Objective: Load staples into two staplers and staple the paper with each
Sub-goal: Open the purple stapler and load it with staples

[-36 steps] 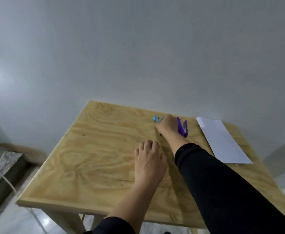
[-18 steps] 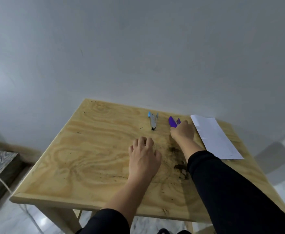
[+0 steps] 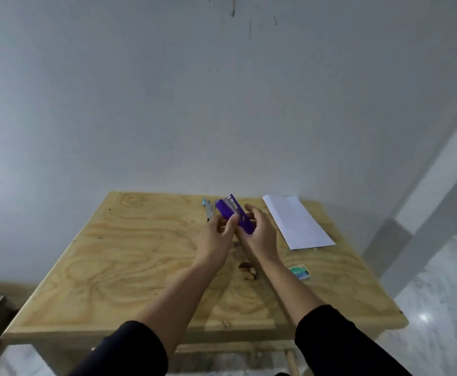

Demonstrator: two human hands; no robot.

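Purple stapler (image 3: 234,214) is held above the plywood worktop (image 3: 129,256), gripped between left hand (image 3: 216,240) and right hand (image 3: 260,234), the paper (image 3: 298,222) lying just right.

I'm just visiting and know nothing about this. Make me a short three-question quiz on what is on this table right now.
1. True or false: both hands hold the purple stapler above the table.
2. Which thing lies farthest to the person's right at the back? A) the white paper B) the silver stapler C) the small green box
3. Fill in: the silver stapler lies on the table to the ____ of the purple one.

Key: 1 true: the left hand and right hand both grip it. 2 A. 3 left.
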